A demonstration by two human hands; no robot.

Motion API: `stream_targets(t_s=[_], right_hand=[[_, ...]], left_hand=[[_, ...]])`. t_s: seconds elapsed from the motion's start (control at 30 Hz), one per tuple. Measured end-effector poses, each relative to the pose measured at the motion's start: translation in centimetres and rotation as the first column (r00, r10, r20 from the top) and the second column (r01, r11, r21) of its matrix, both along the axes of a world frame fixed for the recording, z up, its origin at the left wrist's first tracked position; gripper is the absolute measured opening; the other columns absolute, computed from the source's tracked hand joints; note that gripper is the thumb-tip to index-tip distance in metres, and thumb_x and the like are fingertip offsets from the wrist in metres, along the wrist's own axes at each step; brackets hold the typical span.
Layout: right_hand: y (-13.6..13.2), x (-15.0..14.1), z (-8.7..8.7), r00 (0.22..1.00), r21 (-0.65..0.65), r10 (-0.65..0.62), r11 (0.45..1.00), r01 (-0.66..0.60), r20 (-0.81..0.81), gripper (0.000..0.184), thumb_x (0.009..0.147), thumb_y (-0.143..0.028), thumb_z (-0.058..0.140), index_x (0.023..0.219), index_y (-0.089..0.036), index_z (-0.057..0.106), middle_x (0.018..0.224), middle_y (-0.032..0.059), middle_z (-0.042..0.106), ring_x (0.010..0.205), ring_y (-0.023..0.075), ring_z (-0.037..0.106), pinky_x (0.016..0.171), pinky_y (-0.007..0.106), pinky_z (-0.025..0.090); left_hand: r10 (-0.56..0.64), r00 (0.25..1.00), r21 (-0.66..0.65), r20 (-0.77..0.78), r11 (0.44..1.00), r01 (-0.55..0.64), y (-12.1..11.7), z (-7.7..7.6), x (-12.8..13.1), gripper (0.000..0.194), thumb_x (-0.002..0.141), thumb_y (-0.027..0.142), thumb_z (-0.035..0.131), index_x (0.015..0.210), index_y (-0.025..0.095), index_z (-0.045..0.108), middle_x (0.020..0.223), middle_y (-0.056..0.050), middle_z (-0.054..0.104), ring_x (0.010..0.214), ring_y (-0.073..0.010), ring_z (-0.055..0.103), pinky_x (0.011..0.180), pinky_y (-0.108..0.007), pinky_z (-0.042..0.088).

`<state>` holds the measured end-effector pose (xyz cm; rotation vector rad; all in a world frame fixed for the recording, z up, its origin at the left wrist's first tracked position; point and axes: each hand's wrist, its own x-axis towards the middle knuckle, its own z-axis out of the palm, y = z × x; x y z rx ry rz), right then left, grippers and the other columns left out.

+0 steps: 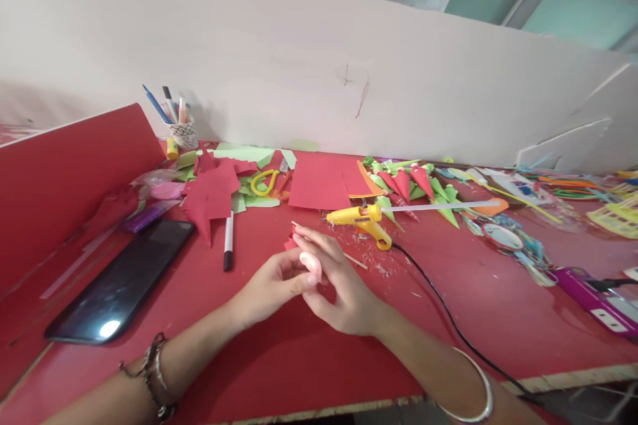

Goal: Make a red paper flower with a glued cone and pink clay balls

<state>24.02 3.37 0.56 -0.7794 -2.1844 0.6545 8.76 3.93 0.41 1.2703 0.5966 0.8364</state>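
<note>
The small piece [310,261] is whitish, glue gun [353,215] yellow, cup [183,135] white with black lines.

Red surface [279,372]. Black phone [122,285] toward near-left corner, marker [228,242] right of it. Pen cup [184,136] by far-left corner; red sheets [319,182] and paper cones [421,180] along far edge. Yellow glue gun [356,215] mid-surface, cord [439,289] over near edge. Purple power strip [588,295] right, by near edge.
</note>
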Motion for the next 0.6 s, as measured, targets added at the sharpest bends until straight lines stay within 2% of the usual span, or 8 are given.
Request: stream_targets(t_s=[0.07, 0.17, 0.27, 0.33, 0.4, 0.47, 0.53, 0.6], right_hand=[[-0.05, 0.05, -0.02, 1.000, -0.009, -0.009, 1.000, 0.009, -0.023, 0.062, 0.076, -0.016, 0.048, 0.133, -0.026, 0.025, 0.137, 0.0057, 0.028, 0.126, 0.0229, 0.027, 0.102, 0.046, 0.030], [0.04, 0.11, -0.21, 0.990, -0.016, -0.065, 0.998, 0.063, -0.128, 0.051, 0.079, -0.020, 0.049, 0.128, -0.028, 0.034, 0.130, 0.0061, 0.036, 0.120, 0.0215, 0.036, 0.098, 0.043, 0.036], [0.26, 0.18, -0.32, 0.973, -0.034, -0.103, 0.995, 0.098, -0.207, 0.051, 0.078, -0.024, 0.053, 0.126, -0.026, 0.036, 0.116, 0.0062, 0.049, 0.107, 0.0188, 0.048, 0.091, 0.038, 0.042], [0.36, 0.23, -0.27, 0.973, -0.041, -0.088, 0.996, 0.082, -0.211, 0.043, 0.078, -0.025, 0.056, 0.119, -0.026, 0.044, 0.101, 0.0040, 0.056, 0.094, 0.0166, 0.054, 0.083, 0.035, 0.046], [0.39, 0.24, -0.20, 0.975, -0.031, -0.075, 0.997, 0.070, -0.208, 0.023, 0.079, -0.024, 0.055, 0.102, -0.024, 0.056, 0.085, 0.0015, 0.060, 0.081, 0.0143, 0.056, 0.075, 0.031, 0.048], [0.33, 0.24, -0.17, 0.975, -0.006, -0.082, 0.997, 0.083, -0.206, 0.010, 0.081, -0.023, 0.052, 0.087, -0.023, 0.060, 0.073, 0.0002, 0.060, 0.071, 0.0127, 0.056, 0.068, 0.029, 0.048], [0.23, 0.22, -0.14, 0.975, 0.024, -0.095, 0.995, 0.102, -0.200, 0.012, 0.083, -0.022, 0.050, 0.079, -0.022, 0.061, 0.068, 0.0000, 0.059, 0.066, 0.0124, 0.055, 0.063, 0.028, 0.048], [0.10, 0.21, -0.05, 0.975, 0.039, -0.095, 0.994, 0.105, -0.202, 0.014, 0.084, -0.022, 0.047, 0.085, -0.022, 0.061, 0.072, 0.0009, 0.058, 0.069, 0.0129, 0.055, 0.064, 0.028, 0.049]], left_hand=[[0.050, 0.998, 0.019, -0.037, 0.999, -0.050, 0.07, 0.22, 0.01, 0.020, 0.076, 0.034, 0.058, 0.071, 0.015, 0.054, 0.066, 0.002, 0.052, 0.061, -0.0090, 0.049, 0.060, -0.021, 0.039], [0.094, 0.993, 0.034, -0.074, 0.995, -0.092, 0.19, 0.42, -0.15, 0.023, 0.077, 0.036, 0.056, 0.070, 0.014, 0.051, 0.060, 0.004, 0.050, 0.050, -0.0064, 0.046, 0.052, -0.019, 0.038], [0.110, 0.983, 0.027, -0.146, 0.994, -0.107, 0.28, 0.23, -0.49, 0.027, 0.078, 0.040, 0.053, 0.067, 0.016, 0.046, 0.047, 0.008, 0.044, 0.035, -0.0039, 0.036, 0.038, -0.016, 0.030], [0.110, 0.969, 0.062, -0.220, 0.993, -0.098, 0.25, -0.01, -0.68, 0.028, 0.079, 0.043, 0.050, 0.069, 0.016, 0.048, 0.043, 0.009, 0.039, 0.032, -0.0039, 0.032, 0.035, -0.016, 0.027], [0.130, 0.952, 0.145, -0.277, 0.985, -0.093, 0.13, -0.22, -0.72, 0.034, 0.081, 0.046, 0.044, 0.069, 0.015, 0.050, 0.044, 0.008, 0.039, 0.035, -0.0052, 0.035, 0.038, -0.017, 0.029], [0.146, 0.942, 0.203, -0.301, 0.975, -0.086, -0.05, -0.37, -0.61, 0.044, 0.084, 0.049, 0.033, 0.063, 0.014, 0.050, 0.048, 0.004, 0.044, 0.042, -0.0074, 0.041, 0.044, -0.020, 0.034], [0.124, 0.939, 0.234, -0.322, 0.971, -0.048, -0.24, -0.42, -0.41, 0.046, 0.085, 0.050, 0.029, 0.064, 0.014, 0.049, 0.056, 0.001, 0.049, 0.047, -0.0090, 0.045, 0.049, -0.021, 0.037], [0.133, 0.932, 0.295, -0.336, 0.955, -0.030, -0.41, -0.36, -0.20, 0.033, 0.082, 0.046, 0.042, 0.074, 0.015, 0.052, 0.067, 0.000, 0.054, 0.056, -0.0112, 0.049, 0.054, -0.022, 0.039]])
